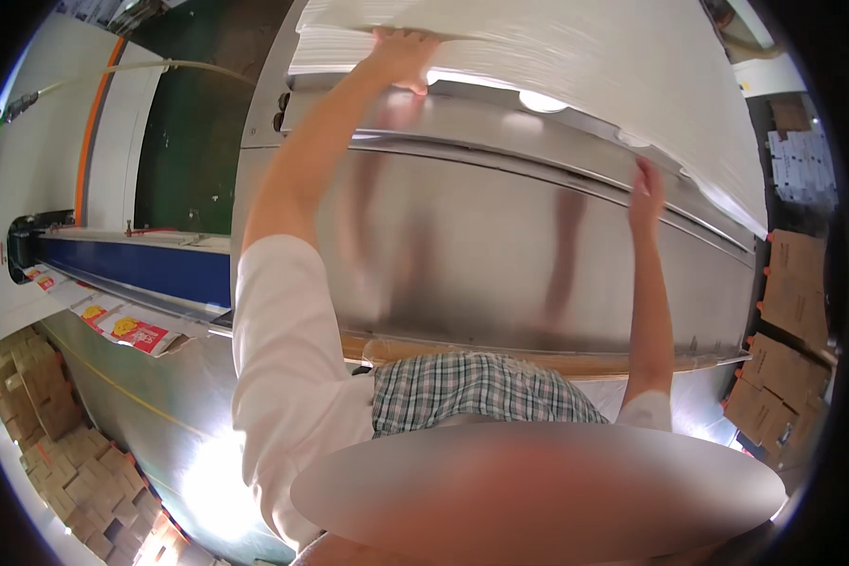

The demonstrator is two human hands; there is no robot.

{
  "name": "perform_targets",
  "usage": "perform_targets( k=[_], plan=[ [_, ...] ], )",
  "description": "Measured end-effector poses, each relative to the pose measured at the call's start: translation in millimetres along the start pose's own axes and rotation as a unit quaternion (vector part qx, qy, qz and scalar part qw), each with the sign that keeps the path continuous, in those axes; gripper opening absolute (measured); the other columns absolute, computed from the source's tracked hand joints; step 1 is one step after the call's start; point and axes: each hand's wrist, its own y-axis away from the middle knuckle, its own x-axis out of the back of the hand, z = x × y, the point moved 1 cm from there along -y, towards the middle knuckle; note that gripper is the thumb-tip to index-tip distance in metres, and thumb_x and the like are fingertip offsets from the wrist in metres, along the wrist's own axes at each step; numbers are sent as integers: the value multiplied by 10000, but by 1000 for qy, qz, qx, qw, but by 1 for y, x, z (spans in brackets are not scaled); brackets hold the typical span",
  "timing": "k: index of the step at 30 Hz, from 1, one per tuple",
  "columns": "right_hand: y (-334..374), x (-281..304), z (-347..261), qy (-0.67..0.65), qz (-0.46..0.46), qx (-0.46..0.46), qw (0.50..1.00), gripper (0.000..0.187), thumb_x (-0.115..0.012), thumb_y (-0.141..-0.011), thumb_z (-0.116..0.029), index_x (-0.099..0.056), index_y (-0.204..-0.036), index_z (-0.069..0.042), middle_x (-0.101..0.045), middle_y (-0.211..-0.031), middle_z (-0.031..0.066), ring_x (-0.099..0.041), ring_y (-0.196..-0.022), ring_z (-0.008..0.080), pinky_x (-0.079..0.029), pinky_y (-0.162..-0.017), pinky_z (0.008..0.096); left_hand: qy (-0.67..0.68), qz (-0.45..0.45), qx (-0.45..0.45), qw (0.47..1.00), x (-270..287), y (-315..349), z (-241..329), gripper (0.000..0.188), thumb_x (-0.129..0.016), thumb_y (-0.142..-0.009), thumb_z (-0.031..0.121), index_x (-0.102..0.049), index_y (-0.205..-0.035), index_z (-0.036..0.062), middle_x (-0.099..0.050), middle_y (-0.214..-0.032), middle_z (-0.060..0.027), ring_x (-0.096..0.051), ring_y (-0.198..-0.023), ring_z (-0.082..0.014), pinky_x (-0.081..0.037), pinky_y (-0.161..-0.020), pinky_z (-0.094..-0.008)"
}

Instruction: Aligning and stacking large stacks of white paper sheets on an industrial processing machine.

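Note:
A large stack of white sheets (556, 52) lies across the far part of a shiny steel table (481, 245); its layered edge shows at the left. On that stack's near left corner rests my left hand (403, 61), fingers spread over the sheets and thumb hanging toward the steel. Just short of the stack's drooping front edge, at the right, my right hand (645, 193) is held edge-on with its fingers stretched out and nothing visible in it. Whether its fingertips touch the sheets cannot be made out.
Left of the table runs a blue-sided machine bed (132, 269) with printed red and yellow sheets (127, 325) along it. Cardboard cartons (787, 292) stand at the right. Stacked brown cardboard pieces (90, 481) fill the lower left. A pale hose (174, 64) crosses the upper left.

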Motion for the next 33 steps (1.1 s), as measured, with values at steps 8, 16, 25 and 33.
perform_targets(
  k=[8, 16, 25, 33],
  plan=[
    [-82, -200, -214, -16, -180, 299, 937, 274, -422, -856, -244, -563, -1047, -107, -575, -1034, 129, -509, -1007, 296, -383, -853, 396, 7, 49, 30, 998, -6, 9, 20, 802, -734, -535, 330, -368, -1235, 191, -441, -1224, -93, -396, -1149, -310, -225, -931, -615],
    [-150, -101, -54, 290, -269, 46, 917, 527, -348, -856, -536, -574, -1020, -89, -610, -949, 95, -557, -931, 273, -361, -828, 482, -20, 33, 82, 996, -10, -15, 26, 961, -770, -504, 329, -278, -1322, 219, -356, -1337, -91, -325, -1230, -314, -212, -929, -652],
    [-153, 81, 112, 345, -334, 41, 876, 753, -420, -722, -688, -404, -1272, -174, -431, -1268, 92, -367, -1192, 261, -248, -943, 522, -45, -156, 312, 936, 29, -35, 84, 1055, -766, -507, 134, -147, -1358, 220, -261, -1382, -118, -223, -1273, -354, -195, -890, -723],
    [-210, 239, 273, 396, -484, -23, 780, 1066, -832, -388, -312, -313, -1312, -193, -432, -1267, 66, -362, -1197, 307, -273, -934, 584, -94, -147, 290, 941, -32, -36, -11, 1090, -784, -475, 113, -136, -1352, 152, -283, -1353, -183, -256, -1267, -323, -181, -1013, -560]
  ],
)
